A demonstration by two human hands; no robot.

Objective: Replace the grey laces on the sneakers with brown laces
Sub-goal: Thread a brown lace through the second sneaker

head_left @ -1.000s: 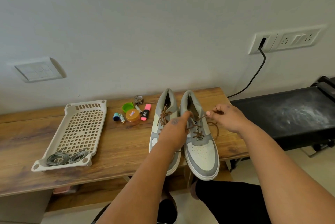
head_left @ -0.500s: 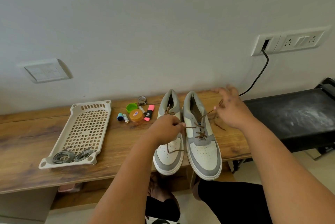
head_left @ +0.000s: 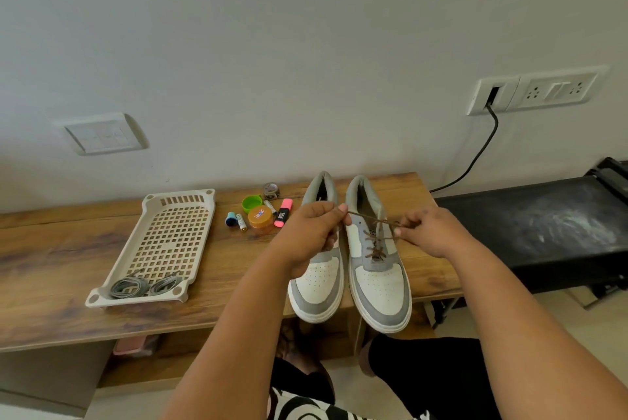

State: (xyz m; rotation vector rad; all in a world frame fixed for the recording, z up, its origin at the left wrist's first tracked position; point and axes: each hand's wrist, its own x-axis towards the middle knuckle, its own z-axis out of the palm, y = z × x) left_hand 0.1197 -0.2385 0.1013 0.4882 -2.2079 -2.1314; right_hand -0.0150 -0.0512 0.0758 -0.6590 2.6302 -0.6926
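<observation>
Tray: the cream perforated plastic tray [head_left: 163,243] sits at the left on the wooden table [head_left: 51,266]; two coiled grey laces [head_left: 144,285] lie at its near end, apparently set aside.
Left hand: the left hand [head_left: 307,236] pinches one end of the thin brown lace [head_left: 368,215], drawn taut.
Shoes: the pair of white-and-grey sneakers [head_left: 377,270] stands toes near, both seemingly brown-laced.
Right hand: the right hand [head_left: 424,231] pinches the other end, likely tightening for a knot.

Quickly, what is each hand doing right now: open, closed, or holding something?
Left hand: pinches one end of the brown lace.
Right hand: pinches the other end.
</observation>
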